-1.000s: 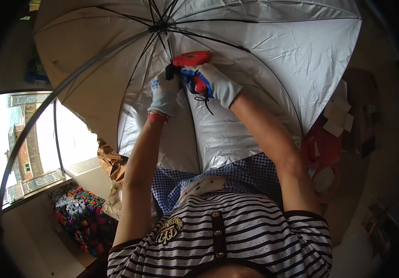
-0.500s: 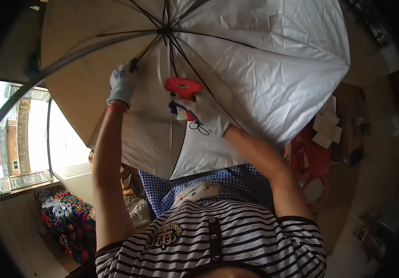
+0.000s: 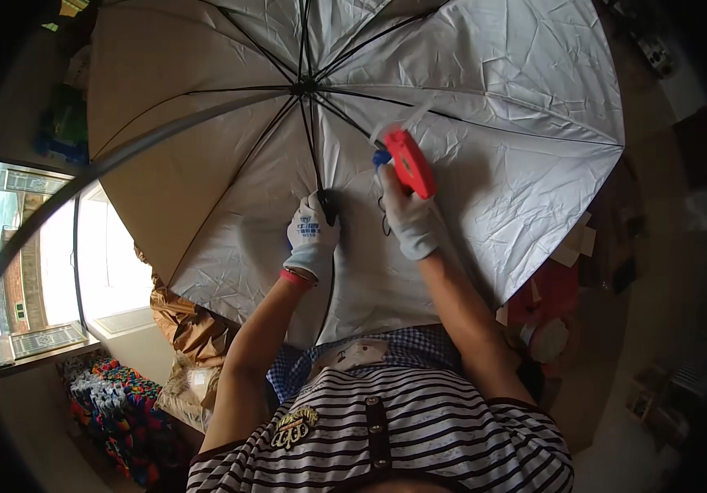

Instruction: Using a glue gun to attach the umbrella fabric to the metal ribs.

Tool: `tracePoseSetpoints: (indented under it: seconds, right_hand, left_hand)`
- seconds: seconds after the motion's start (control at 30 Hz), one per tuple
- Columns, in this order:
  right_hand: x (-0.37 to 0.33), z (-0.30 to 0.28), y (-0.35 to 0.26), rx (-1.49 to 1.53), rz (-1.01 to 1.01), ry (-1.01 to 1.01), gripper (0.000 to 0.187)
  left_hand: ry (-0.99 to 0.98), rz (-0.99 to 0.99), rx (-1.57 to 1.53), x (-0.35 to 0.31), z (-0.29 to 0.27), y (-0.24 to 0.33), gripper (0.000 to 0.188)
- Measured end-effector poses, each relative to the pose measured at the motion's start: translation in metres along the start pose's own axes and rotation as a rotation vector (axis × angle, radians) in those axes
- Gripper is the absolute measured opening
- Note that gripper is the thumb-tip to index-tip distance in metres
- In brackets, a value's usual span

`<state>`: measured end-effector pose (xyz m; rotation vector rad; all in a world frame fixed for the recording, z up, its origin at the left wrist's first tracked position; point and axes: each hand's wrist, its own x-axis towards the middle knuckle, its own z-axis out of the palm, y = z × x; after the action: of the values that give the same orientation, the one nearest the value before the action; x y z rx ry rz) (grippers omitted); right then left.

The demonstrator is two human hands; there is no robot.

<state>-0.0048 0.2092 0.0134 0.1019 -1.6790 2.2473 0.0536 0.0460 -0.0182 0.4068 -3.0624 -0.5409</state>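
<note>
An opened umbrella [image 3: 526,189] with a silvery lining faces me, its black ribs spreading from the hub [image 3: 305,87]. My left hand [image 3: 314,234], in a white glove, is closed round a rib below the hub; a small black piece [image 3: 330,209] shows beside its fingers. To its right, my gloved right hand [image 3: 409,222] grips a red hand-held tool [image 3: 409,163] with a blue part near the fingers. A pale, blurred strip shows at the tool's upper end, and a dark loop hangs by the hand. The tool is in front of the lining; whether it touches cannot be told.
A long grey shaft [image 3: 115,164] curves from the hub to the lower left. Brown paper [image 3: 185,324] and a pile of multicoloured bundles [image 3: 123,411] lie at the left, near a bright window [image 3: 41,263]. Red material [image 3: 542,300] is at the right.
My left hand has moved right and down, to a rib nearer the middle. My right hand has swung right with the red tool, now tilted upright. The umbrella has turned and shifted slightly.
</note>
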Motion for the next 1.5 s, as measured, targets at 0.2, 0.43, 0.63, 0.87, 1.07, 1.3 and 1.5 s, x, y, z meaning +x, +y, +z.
tracePoseSetpoints:
  seconds: [0.2, 0.43, 0.63, 0.87, 1.07, 1.3, 1.5]
  right_hand:
    - [0.002, -0.013, 0.008, -0.206, -0.146, -0.351, 0.021]
    - [0.002, -0.02, 0.036, -0.144, 0.093, -0.426, 0.023]
    - [-0.006, 0.025, 0.041, 0.088, 0.335, -0.167, 0.02]
    - [-0.017, 0.047, 0.043, 0.139, 0.656, -0.132, 0.027]
    - [-0.029, 0.044, 0.046, -0.003, 0.617, -0.184, 0.014]
    - [-0.019, 0.033, 0.056, 0.017, 0.668, -0.242, 0.022]
    - [0.018, 0.003, 0.052, 0.41, 0.848, -0.465, 0.037]
  left_hand:
    - [0.002, 0.01, -0.019, -0.001, 0.002, 0.008, 0.047]
    - [-0.08, -0.025, 0.175, 0.026, -0.039, -0.012, 0.043]
    - [-0.143, 0.229, -0.145, 0.056, -0.056, -0.004, 0.029]
    - [-0.044, 0.134, -0.411, 0.052, -0.055, 0.003, 0.023]
    - [-0.054, -0.02, -0.485, 0.057, -0.049, 0.005, 0.02]
    - [0.071, -0.018, -0.417, 0.064, -0.029, -0.003, 0.021]
    - [0.103, -0.119, -0.494, 0.063, -0.025, 0.002, 0.023]
